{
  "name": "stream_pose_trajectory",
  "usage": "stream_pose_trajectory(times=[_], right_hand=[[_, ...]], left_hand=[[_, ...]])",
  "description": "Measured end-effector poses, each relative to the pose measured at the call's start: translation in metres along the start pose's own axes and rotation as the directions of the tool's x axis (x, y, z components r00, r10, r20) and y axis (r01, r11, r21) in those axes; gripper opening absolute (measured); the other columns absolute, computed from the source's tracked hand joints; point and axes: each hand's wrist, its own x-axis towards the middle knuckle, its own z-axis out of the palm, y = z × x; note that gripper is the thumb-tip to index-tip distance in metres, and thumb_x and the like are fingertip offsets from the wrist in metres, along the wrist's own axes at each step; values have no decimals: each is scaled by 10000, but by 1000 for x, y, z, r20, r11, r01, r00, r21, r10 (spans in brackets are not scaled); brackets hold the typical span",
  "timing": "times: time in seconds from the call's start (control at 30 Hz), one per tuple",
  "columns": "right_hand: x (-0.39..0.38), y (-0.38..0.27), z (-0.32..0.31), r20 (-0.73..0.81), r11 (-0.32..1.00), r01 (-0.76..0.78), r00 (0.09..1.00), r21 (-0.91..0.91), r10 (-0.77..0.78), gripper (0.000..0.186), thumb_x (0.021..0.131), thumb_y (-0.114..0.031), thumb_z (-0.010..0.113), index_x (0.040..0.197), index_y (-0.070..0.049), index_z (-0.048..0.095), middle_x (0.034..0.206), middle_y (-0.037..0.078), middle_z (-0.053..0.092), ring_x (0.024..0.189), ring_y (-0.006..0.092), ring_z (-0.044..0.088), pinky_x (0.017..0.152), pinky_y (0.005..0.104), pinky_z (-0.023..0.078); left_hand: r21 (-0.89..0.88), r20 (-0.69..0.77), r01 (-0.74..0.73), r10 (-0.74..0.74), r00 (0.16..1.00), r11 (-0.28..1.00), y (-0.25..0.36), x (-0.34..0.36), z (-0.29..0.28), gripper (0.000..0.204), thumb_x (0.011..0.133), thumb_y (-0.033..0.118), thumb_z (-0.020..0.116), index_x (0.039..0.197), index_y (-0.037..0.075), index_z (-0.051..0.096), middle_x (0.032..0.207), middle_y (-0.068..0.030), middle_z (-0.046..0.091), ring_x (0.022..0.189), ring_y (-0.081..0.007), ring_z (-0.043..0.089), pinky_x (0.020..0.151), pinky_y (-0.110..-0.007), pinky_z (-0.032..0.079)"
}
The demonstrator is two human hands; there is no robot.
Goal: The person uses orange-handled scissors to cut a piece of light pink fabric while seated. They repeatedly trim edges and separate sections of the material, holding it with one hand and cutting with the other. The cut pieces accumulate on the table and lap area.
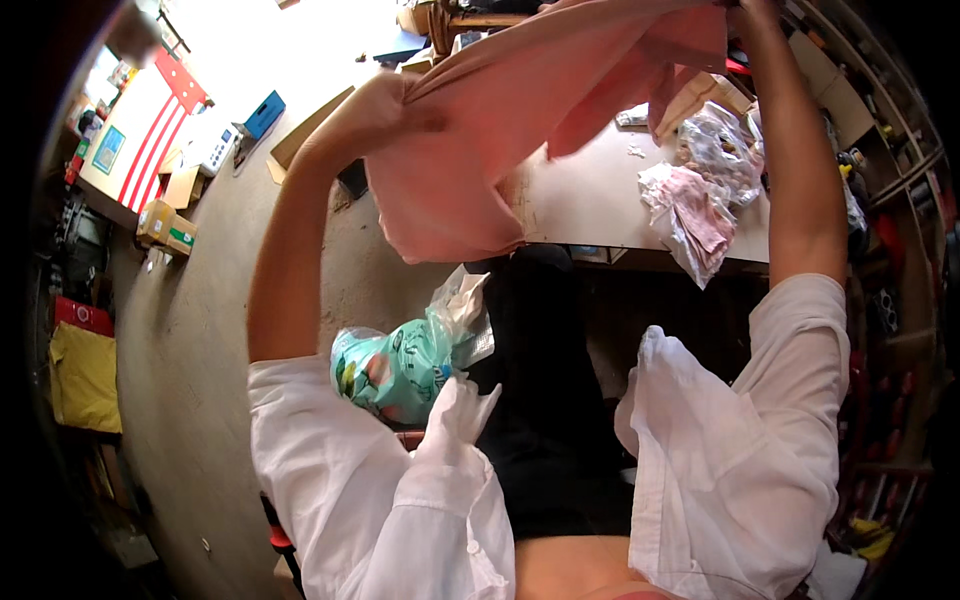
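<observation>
A pink cloth (500, 110), perhaps a garment, is stretched between my raised arms above the table's near edge. My left hand (385, 108) is closed on its left part, and a loose corner hangs below that hand. At the upper edge of the view, my right hand (752, 12) is at the cloth's other end, closed on it; its fingers are partly cut off. Below the cloth on the right, a clear plastic bag with pink fabric (690, 215) lies on the table (590, 205). Next to it is a crumpled clear plastic bag (722, 150).
A green printed plastic bag (395, 370) sits beside my left leg. Farther left on the floor stand a small cardboard box (168, 228) and a yellow sack (85, 375). A blue box (264, 115) lies farther off. Shelves (900, 180) line the right side.
</observation>
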Motion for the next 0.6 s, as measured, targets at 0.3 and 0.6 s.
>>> stream_pose_trajectory(times=[0.3, 0.6], right_hand=[[24, 3, -15, 2, 1000, -7, 1000, 17, 6, 307, 752, -140, 728, 960, 19, 568, 848, 104, 614, 695, 210, 609, 580, 331, 514], [55, 37, 5, 46, 999, -31, 998, 18, 30, 341, 763, -184, 723, 982, 21, 561, 867, 114, 615, 713, 214, 618, 594, 327, 524]], left_hand=[[-210, -279, 327, -377, 883, 922, -41, 4, -38, 390, 903, 326, 583, 1045, -34, 620, 881, -51, 645, 765, -103, 604, 695, -248, 494], [-435, -433, -56, -155, 888, 899, -17, 27, -107, 485, 928, 399, 521, 1181, -13, 560, 1044, -65, 625, 898, -129, 587, 772, -261, 477]])
